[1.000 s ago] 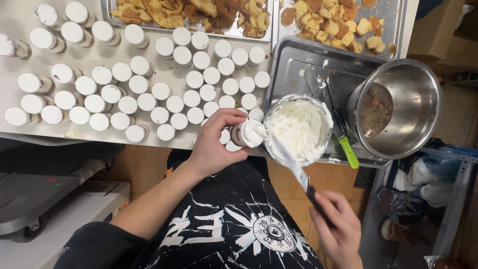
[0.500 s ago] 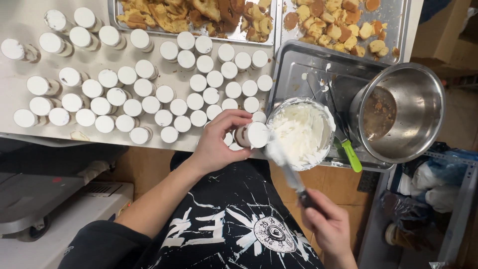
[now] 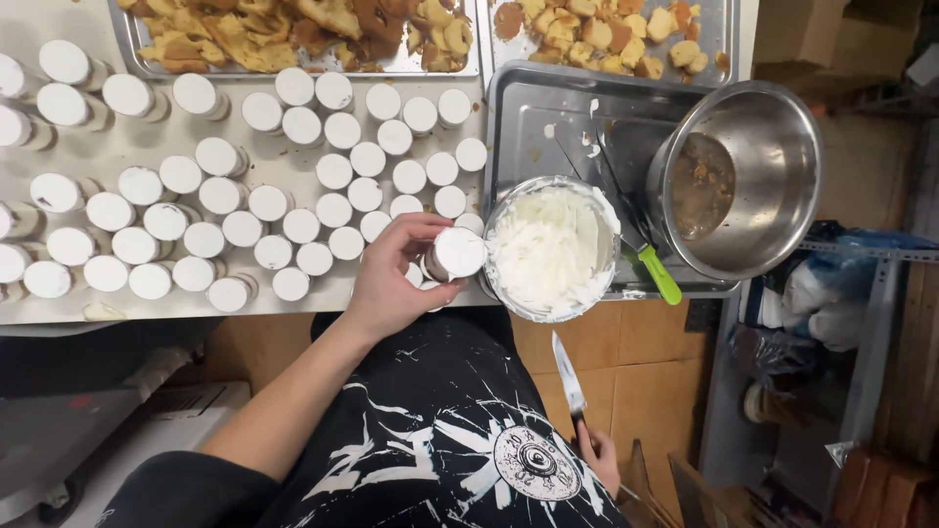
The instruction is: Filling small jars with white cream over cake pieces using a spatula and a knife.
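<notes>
My left hand [image 3: 396, 279] grips a small cup topped with smooth white cream [image 3: 457, 252], held tilted at the table's front edge beside a round tub of white cream [image 3: 551, 249]. My right hand [image 3: 599, 458] is low, near my lap, closed around the dark handle of a table knife [image 3: 567, 376] whose blade points up toward the tub. Several more cream-filled cups [image 3: 293, 186] stand in rows on the white table [image 3: 137, 147] to the left.
Two metal trays of golden cake pieces [image 3: 293, 29] [image 3: 606, 29] lie at the back. An empty metal tray [image 3: 558, 117] holds a steel bowl with brown remains [image 3: 743, 176] and a green-handled knife [image 3: 650, 264]. Shelving with bags stands right.
The knife has left the cup and tub, dropping with my right hand toward my lap. My left hand still holds the cup, its cream top now smooth.
</notes>
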